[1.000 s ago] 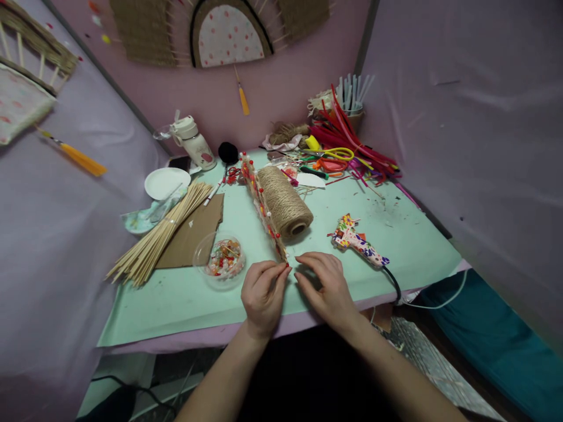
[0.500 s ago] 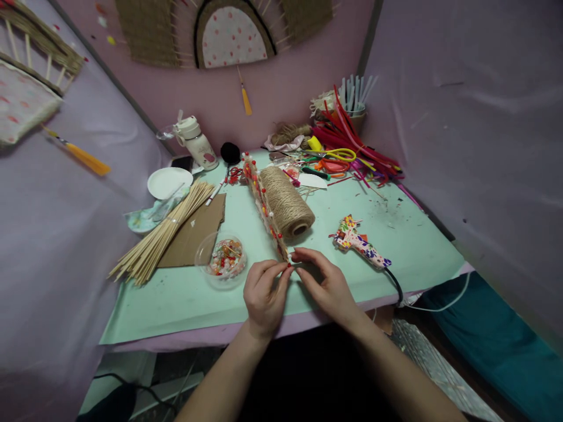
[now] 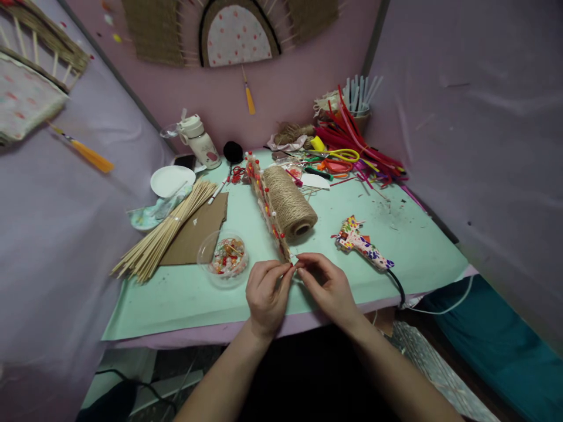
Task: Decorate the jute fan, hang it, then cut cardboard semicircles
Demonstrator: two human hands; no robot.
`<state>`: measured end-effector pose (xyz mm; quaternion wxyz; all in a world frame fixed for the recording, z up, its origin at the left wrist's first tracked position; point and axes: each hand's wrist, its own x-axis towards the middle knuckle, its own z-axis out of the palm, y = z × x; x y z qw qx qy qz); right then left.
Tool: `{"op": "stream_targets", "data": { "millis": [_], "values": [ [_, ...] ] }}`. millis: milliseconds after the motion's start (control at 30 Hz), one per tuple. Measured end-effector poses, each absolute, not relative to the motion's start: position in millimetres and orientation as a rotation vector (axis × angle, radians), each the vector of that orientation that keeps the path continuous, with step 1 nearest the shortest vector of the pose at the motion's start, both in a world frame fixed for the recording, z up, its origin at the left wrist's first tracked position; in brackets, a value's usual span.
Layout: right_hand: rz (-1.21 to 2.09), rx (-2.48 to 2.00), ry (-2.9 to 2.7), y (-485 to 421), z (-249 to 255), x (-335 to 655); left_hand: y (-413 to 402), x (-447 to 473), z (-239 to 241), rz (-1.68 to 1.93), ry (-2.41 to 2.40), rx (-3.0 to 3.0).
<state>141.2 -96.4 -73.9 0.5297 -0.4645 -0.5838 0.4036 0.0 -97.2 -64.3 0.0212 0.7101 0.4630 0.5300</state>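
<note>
A narrow beaded piece (image 3: 269, 214), brown with red, orange and white beads along it, leans against a spool of jute twine (image 3: 290, 202). Its near end reaches my left hand (image 3: 267, 293), whose thumb and forefinger are pinched there beside a small red bead. Close against those fingertips is my right hand (image 3: 328, 287), thumb and forefinger also pressed together. What the right fingertips hold is too small to make out. To the left stands a clear round tub (image 3: 203, 264) with mixed beads (image 3: 229, 258) in it.
A patterned glue gun (image 3: 363, 243) lies on the right, its cord running off the front edge. Bamboo skewers (image 3: 169, 228) rest on cardboard (image 3: 193, 237) at left. Farther back are a white bottle (image 3: 202, 143), scissors (image 3: 343, 155) and red pipe cleaners (image 3: 352, 138).
My right fingertips have drawn in against the left ones, closing their pinch. The whole view has shifted slightly; the table things keep their places.
</note>
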Motion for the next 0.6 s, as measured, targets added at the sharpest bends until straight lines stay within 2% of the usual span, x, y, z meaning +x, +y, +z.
{"op": "stream_targets", "data": {
  "millis": [600],
  "values": [
    [1.06,-1.016,-1.311,-96.7,-78.8,141.8,-95.2,2.0,-63.4,1.605,1.503,2.17]
  ]
}}
